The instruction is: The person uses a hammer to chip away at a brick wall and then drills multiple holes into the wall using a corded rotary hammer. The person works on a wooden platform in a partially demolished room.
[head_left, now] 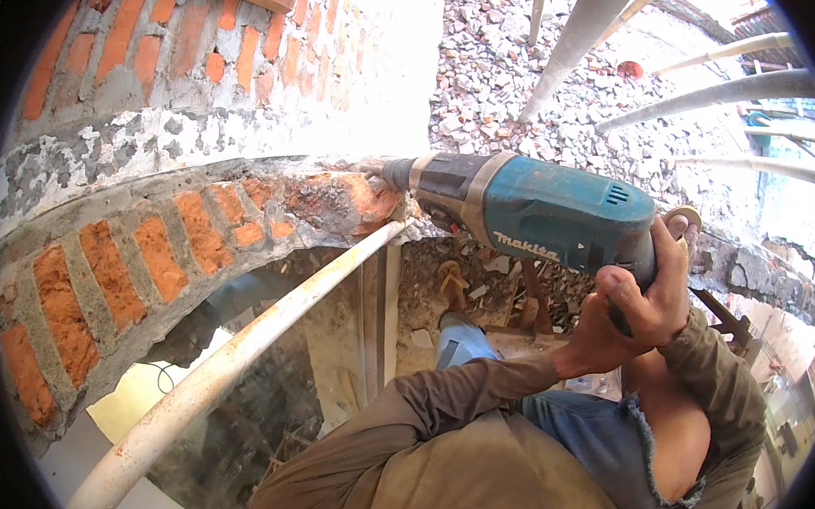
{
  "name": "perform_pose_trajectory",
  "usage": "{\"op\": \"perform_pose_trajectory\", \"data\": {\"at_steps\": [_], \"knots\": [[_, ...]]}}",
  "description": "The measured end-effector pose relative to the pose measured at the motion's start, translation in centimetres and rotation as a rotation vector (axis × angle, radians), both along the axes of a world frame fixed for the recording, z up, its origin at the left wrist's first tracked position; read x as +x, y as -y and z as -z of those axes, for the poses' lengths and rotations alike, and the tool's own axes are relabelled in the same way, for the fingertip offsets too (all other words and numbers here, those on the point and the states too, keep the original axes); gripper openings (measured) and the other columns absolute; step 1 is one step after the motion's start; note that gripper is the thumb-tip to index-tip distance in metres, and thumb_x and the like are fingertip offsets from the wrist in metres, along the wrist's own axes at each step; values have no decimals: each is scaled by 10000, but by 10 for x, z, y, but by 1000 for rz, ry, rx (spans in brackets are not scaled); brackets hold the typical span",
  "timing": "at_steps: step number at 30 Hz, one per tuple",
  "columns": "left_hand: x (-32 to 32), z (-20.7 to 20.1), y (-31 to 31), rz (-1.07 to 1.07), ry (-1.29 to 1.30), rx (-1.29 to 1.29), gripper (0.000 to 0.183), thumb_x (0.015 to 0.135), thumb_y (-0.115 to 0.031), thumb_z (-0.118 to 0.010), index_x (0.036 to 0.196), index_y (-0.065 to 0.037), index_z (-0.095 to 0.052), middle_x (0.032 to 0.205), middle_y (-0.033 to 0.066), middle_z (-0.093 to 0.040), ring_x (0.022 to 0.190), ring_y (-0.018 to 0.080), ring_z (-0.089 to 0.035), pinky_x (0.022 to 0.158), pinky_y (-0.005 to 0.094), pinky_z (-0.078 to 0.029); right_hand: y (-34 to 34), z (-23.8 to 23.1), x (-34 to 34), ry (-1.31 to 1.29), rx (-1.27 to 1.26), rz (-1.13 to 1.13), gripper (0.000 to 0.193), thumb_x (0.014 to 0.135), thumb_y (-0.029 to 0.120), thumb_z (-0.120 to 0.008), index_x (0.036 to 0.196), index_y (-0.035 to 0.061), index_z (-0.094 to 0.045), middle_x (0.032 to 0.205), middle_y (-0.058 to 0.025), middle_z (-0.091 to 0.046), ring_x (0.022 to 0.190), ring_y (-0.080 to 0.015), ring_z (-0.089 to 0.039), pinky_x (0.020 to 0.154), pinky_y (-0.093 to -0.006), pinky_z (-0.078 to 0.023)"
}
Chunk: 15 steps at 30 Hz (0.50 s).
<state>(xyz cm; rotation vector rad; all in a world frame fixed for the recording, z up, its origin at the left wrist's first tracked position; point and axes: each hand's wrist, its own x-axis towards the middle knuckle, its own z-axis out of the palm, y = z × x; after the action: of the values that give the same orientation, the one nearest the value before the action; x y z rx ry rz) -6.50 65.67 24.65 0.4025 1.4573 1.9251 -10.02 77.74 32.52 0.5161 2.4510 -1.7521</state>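
Drill (557, 212), teal with a dark nose, lies just off the middle of the view toward two o'clock, its rear grip inside the fingers of both hands. The right hand (668, 291) is wrapped around the back of the grip, and the left hand (597, 334) is clamped just beside it toward eight o'clock, the two touching. (Whether a finger presses a trigger I cannot tell; the hands hide it.) From the fingers the body stretches out toward ten o'clock, its nose well apart from them.

That nose points to nine o'clock, at a broken brick (346, 201) in the top of the wall (183, 229); whether the tip bites in or only lies near, I cannot tell. The wall bends from there toward eight o'clock, orange bricks set in grey mortar. A pale, stained pole (255, 348) starts just below the nose and slants down between seven and eight o'clock.

Rubble (490, 84) covers the ground toward one o'clock, and more poles (710, 100) lean across at two. Below the hands, toward six o'clock, show frayed jeans (583, 425) and a bare knee (675, 434), between brown sleeves (408, 411).
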Motion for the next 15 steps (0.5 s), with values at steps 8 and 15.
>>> {"op": "perform_pose_trajectory", "data": {"at_steps": [8, 15], "knots": [[-15, 0, -31, -10, 222, -11, 556, 845, -233, -853, 1244, 54, -591, 1086, 97, -726, 988, 153, -697, 839, 306, -570, -27, 3, -27, 119, -339, 12, 582, 966, 397, -722, 1305, -48, -561, 913, -94, -688, 753, -135, -670, 667, -296, -559], [-77, 4, -81, 12, 383, 10, 416, 846, -200, -854, 1137, 44, -686, 1020, 60, -732, 881, 138, -677, 800, 301, -570, -75, 47, -87, 207, -332, 147, 553, 995, 523, -661, 1213, 20, -590, 789, -57, -628, 542, -124, -604, 476, -259, -506]]}}
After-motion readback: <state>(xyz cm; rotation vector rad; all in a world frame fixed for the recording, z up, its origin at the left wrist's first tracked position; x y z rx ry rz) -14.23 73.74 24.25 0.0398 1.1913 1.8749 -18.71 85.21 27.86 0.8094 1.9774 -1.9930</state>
